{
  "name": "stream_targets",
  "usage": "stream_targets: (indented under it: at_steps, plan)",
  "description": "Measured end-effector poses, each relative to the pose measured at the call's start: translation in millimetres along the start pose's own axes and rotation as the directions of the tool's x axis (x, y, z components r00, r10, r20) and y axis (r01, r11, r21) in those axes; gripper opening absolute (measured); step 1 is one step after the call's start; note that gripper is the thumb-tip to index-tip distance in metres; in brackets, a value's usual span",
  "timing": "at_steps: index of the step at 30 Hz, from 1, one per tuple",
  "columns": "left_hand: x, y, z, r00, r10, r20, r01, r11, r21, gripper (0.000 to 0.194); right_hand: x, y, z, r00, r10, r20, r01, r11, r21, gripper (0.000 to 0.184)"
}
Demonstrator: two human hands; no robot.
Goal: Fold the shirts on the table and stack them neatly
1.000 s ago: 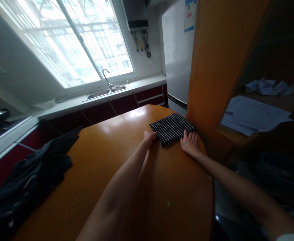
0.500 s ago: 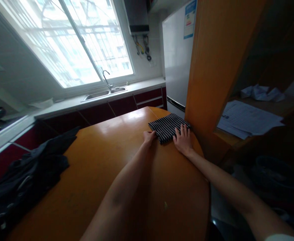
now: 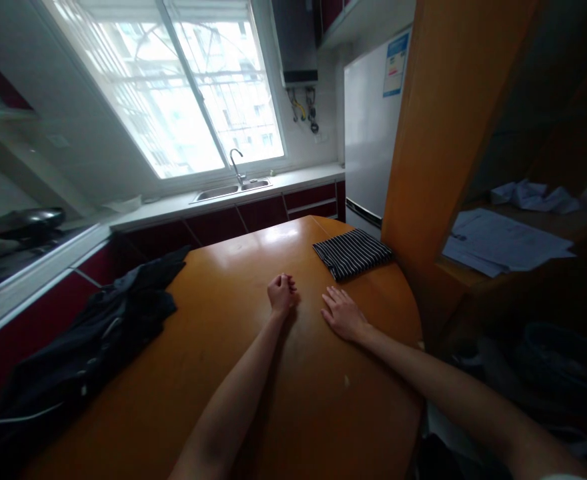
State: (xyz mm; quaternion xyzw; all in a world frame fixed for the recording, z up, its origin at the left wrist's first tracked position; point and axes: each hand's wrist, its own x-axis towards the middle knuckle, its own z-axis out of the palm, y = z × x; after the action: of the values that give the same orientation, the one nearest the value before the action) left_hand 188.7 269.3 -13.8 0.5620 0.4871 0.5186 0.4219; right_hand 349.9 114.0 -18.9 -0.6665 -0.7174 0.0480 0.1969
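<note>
A folded black cloth with white stripes (image 3: 353,253) lies flat near the far right edge of the wooden table (image 3: 223,313). Neither hand touches it. My left hand (image 3: 281,293) is to the left of the cloth and closer to me, its fingers curled into a loose fist with nothing showing in them. Just in front of the cloth's near corner, my right hand (image 3: 344,315) rests palm down on the tabletop, fingers stretched out. A heap of dark clothing (image 3: 108,333) with light trim spreads along the table's left side.
Behind the table run a white counter (image 3: 168,208) and a sink (image 3: 218,193) under a window. A white fridge (image 3: 368,133) and an orange wooden cabinet (image 3: 403,167) stand at the right, with papers (image 3: 508,240) on a shelf. A pan (image 3: 23,220) sits at the far left.
Both hands have come off the striped cloth and drawn back toward me. My left hand has let go of its edge and curled up. The view has shifted left.
</note>
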Motion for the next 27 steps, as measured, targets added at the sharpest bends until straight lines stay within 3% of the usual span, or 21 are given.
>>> stream_targets:
  at_steps: [4, 8, 13, 16, 19, 24, 27]
  plan:
    - [-5, -4, -67.3, 1.000, 0.019, -0.024, -0.018, 0.998, 0.065, 0.037, -1, -42, 18, 1.000, -0.028, 0.004, 0.028, 1.000, 0.013, 0.058]
    - [-14, -10, -134.1, 0.998, 0.031, -0.051, -0.022, 0.987, 0.162, 0.028, 12, -83, 37, 0.999, 0.035, 0.024, -0.035, 0.999, 0.019, 0.060]
    - [-41, -21, -187.2, 0.990, 0.139, -0.017, -0.113, 0.865, 0.489, 0.025, 34, -129, 58, 0.995, 0.094, 0.017, -0.094, 0.995, 0.020, 0.061]
    - [-60, -28, -198.0, 0.980, 0.197, 0.014, -0.170, 0.805, 0.569, 0.026, 44, -149, 67, 0.995, 0.096, 0.040, -0.097, 0.995, 0.018, 0.061]
    - [-72, -29, -197.2, 0.972, 0.225, 0.073, -0.224, 0.772, 0.595, 0.028, 49, -159, 71, 0.994, 0.097, 0.058, -0.097, 0.995, 0.001, 0.060]
    - [-80, -16, -188.1, 0.964, 0.173, 0.204, -0.267, 0.666, 0.697, 0.035, 51, -159, 73, 0.995, 0.061, 0.080, -0.059, 0.998, -0.028, 0.057]
    - [-84, -7, -185.2, 0.964, 0.139, 0.224, -0.261, 0.626, 0.735, 0.039, 51, -154, 76, 0.996, 0.032, 0.087, -0.029, 0.999, -0.036, 0.056]
